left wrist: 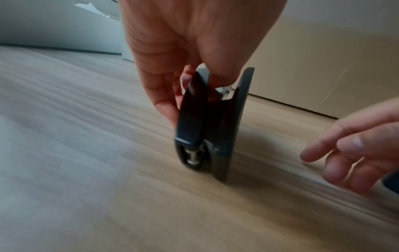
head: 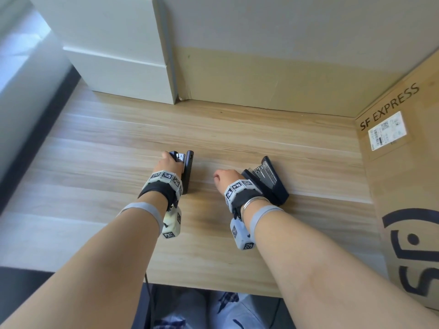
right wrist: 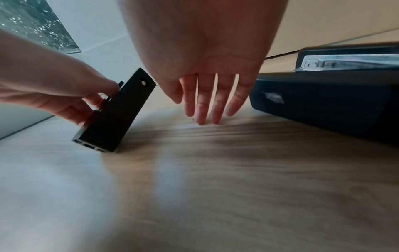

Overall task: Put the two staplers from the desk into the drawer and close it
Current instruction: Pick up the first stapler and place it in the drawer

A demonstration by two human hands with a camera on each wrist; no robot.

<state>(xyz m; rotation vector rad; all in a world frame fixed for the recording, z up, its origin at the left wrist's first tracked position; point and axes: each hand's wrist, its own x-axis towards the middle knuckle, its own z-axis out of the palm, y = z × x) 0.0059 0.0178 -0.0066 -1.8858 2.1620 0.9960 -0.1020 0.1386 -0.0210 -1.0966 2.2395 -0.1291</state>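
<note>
The left stapler (head: 187,170) stood tipped on its side on the wooden desk (head: 99,162), its flat base facing right and one long edge down on the wood. The left hand (head: 167,162) pinched it from the left, thumb and fingers curled round the black top arm (the metal staple channel showed between arm and base). The right stapler (head: 267,180) lay well apart to the right, also on the desk, leaning with its base against the wood and its arm angled open. The right hand (head: 225,178) was just beside it on the left, holding nothing, its straight fingers (right wrist: 207,100) pointing down with the tips touching or nearly touching the desk. Behind the left stapler, at the desk's far left, stood a white drawer unit (head: 118,62). A cardboard box (head: 403,186) printed SF EXPRESS walled the right side
</note>
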